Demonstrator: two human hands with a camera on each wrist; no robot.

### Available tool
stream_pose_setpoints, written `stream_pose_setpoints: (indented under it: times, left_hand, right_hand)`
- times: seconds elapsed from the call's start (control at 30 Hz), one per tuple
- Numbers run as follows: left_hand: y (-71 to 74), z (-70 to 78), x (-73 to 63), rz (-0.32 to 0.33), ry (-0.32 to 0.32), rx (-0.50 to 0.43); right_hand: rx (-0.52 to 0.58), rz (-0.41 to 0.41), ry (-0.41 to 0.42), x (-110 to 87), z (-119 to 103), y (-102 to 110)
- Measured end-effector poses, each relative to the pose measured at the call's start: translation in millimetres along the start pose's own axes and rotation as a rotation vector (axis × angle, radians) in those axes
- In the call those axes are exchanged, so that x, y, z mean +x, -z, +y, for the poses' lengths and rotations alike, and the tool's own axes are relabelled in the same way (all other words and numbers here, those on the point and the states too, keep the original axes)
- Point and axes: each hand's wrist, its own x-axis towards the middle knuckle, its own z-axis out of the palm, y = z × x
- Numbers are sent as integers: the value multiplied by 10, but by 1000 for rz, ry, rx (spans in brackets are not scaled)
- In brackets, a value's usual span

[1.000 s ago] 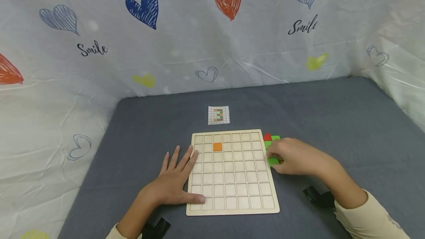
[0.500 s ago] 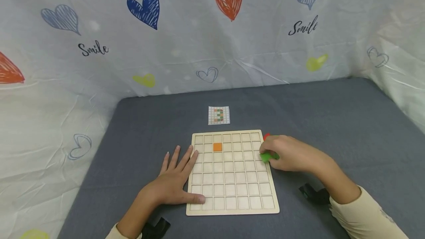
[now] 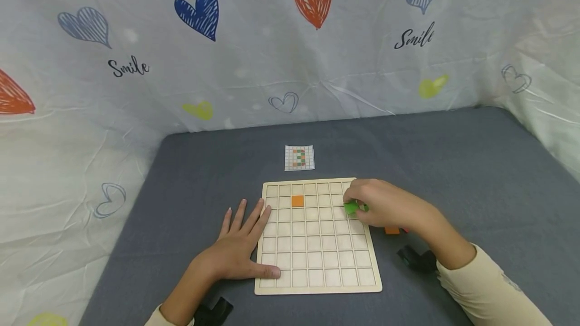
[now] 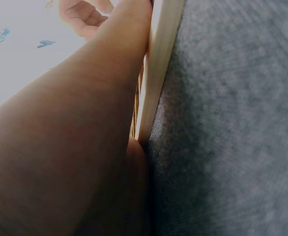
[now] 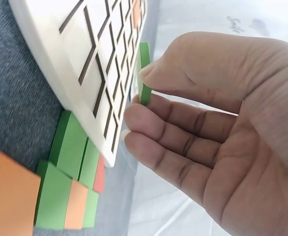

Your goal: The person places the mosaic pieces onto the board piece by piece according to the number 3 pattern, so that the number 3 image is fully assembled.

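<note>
With fingers spread, the left grip (image 3: 235, 254) was rested on the left edge of the board (image 3: 317, 245), probably to steady it. An orange tile (image 3: 297, 200) was seated in one cell; the card (image 3: 299, 158) was laid beyond, likely for easy viewing. Over the board's right side, a green tile (image 3: 351, 208) was pinched in the right grip (image 3: 385, 202). In the head view, the loose tiles (image 5: 69, 145) were mostly hidden.

green tile (image 5: 145, 55) partly hidden, right sleeve (image 3: 491, 286) cut off
</note>
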Motion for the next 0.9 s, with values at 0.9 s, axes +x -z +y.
stream_pose_setpoints:
  times: [0.9]
  left_hand:
    - [0,6,-6,2,-2,16]
  right_hand:
    - [-52,12,63,407,-72,-118]
